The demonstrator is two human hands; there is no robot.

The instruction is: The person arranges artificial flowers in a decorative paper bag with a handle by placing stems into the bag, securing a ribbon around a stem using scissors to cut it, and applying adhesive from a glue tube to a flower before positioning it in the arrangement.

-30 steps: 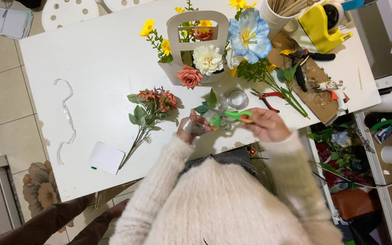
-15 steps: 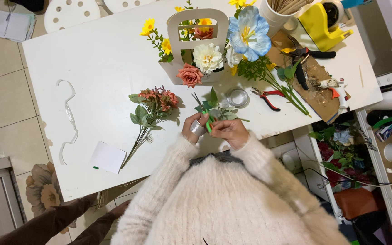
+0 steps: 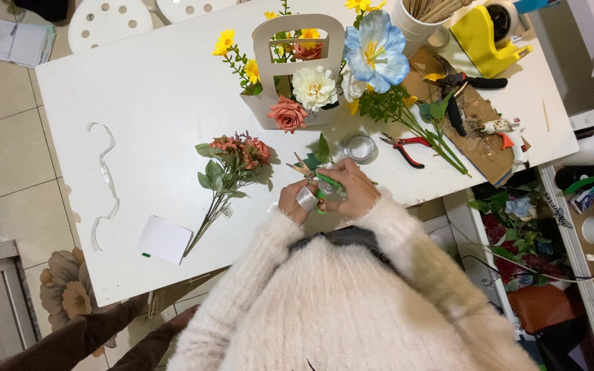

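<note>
The left hand [image 3: 297,201] curls around a small roll of silvery tape [image 3: 306,198], fingers bent over it. The right hand [image 3: 353,194] is closed on the green handles of a pair of scissors [image 3: 314,176], whose blades point up and left, just apart at the tips. Both hands sit side by side, touching, at the near edge of the white table [image 3: 159,89], straight below the flower basket [image 3: 300,69]. A green leaf [image 3: 322,146] stands between the scissors and the basket. The basket is a pale carrier with a cut-out handle, holding a white bloom, a pink rose, yellow flowers and a big blue flower. A bunch of reddish flowers [image 3: 232,161] lies below and left of the basket, and a white card [image 3: 164,239] lies further below left. A small clear jar [image 3: 361,148] and red pliers [image 3: 404,146] lie just below right of the basket. A clear ribbon [image 3: 106,180] curls well to the basket's left.
</note>
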